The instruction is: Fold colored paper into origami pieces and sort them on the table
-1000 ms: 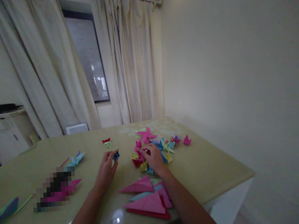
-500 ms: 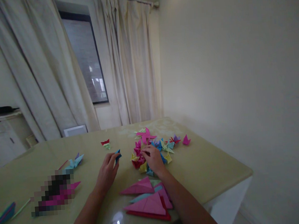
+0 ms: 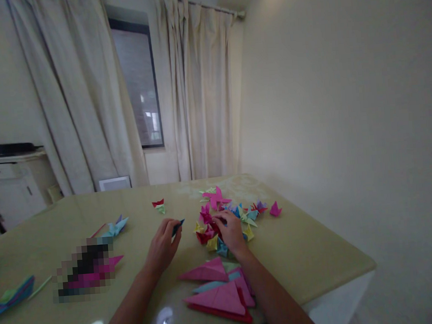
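Between the thumb and fingers of our left hand [image 3: 163,245] we pinch a small dark-blue folded-paper piece [image 3: 177,227], left of a mixed heap of coloured folded-paper shapes [image 3: 205,236]. Our right hand [image 3: 231,231] is at that heap, fingers curled, tips close together; we cannot tell whether they grip anything. We seem to be handling pieces singly; the next move calls for a light pinch that spares the neighbours. Nearer us, pointed pink folded-paper sheets [image 3: 218,299] lie overlapping on the glossy pale-green table [image 3: 303,247].

Folded paper [image 3: 176,228] in the left hand [image 3: 163,244] is coloured blue; paper triangles [image 3: 218,299] near the right hand [image 3: 230,231], mostly pink.
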Demonstrator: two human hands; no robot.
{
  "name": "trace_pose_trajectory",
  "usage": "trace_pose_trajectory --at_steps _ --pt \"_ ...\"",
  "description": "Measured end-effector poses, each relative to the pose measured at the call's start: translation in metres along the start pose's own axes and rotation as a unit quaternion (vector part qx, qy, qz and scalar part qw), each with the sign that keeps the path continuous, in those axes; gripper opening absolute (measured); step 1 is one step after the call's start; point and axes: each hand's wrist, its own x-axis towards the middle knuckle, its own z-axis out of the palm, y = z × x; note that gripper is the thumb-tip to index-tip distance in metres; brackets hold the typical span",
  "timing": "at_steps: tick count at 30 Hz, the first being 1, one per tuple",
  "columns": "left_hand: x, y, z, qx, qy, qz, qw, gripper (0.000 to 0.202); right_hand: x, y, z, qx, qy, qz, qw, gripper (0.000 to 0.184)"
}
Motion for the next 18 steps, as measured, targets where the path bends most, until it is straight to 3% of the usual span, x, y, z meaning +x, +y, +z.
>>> trace_pose_trajectory --at_steps 13,18 --pt "-0.003 0.000 0.009 -0.068 -0.013 -0.031 0.997 0.021 -0.002 0.009 0.003 -0.028 0.018 0.012 0.999 0.016" --pt "-0.002 0.008 0.013 -0.134 -0.022 -0.039 0.990 0.022 -0.003 -0.003 -0.002 -0.071 0.022 0.000 0.997 0.013"
